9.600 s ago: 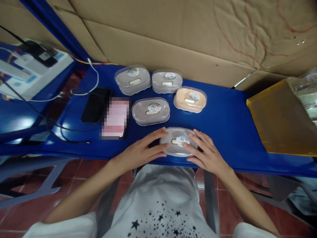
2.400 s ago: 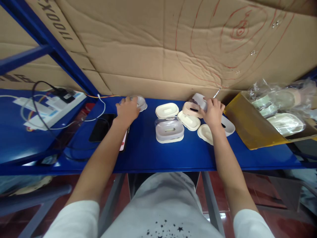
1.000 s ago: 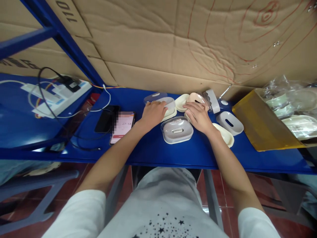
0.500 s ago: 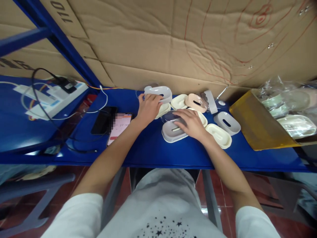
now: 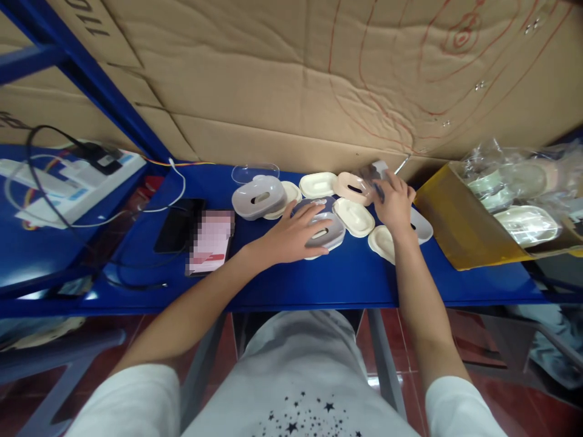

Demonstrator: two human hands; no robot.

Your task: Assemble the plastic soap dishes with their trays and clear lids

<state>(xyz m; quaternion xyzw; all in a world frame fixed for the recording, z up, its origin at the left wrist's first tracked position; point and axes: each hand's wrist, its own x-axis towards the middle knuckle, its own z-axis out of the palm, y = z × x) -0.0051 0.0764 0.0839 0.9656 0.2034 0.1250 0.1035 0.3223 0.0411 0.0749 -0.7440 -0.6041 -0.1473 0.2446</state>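
My left hand [image 5: 296,233] lies with spread fingers over a grey oval soap dish [image 5: 334,230] with a slot, a dark see-through cover [image 5: 314,203] beside it. My right hand [image 5: 395,203] curls round a grey soap dish [image 5: 380,165] tipped on its side by the cardboard, mostly hidden by the fingers. Left of it sit a peach slotted dish [image 5: 353,188] and a clear smoky cover [image 5: 368,173]. Cream oval trays [image 5: 354,217] lie between my hands. Another grey slotted dish [image 5: 257,197] rests at the left, near a clear cover [image 5: 255,172].
A cardboard box [image 5: 449,224] of plastic-wrapped pieces stands right. Phones [image 5: 210,243] lie left, near a power strip [image 5: 91,188] with cables. A cardboard sheet [image 5: 255,85] backs the blue table [image 5: 291,285]. One grey dish [image 5: 422,226] is partly behind my right wrist.
My left hand has left the far-left grey dish, which now lies nearer, and moved right onto the middle one. My right hand has gone from that middle dish to the tipped grey dish.
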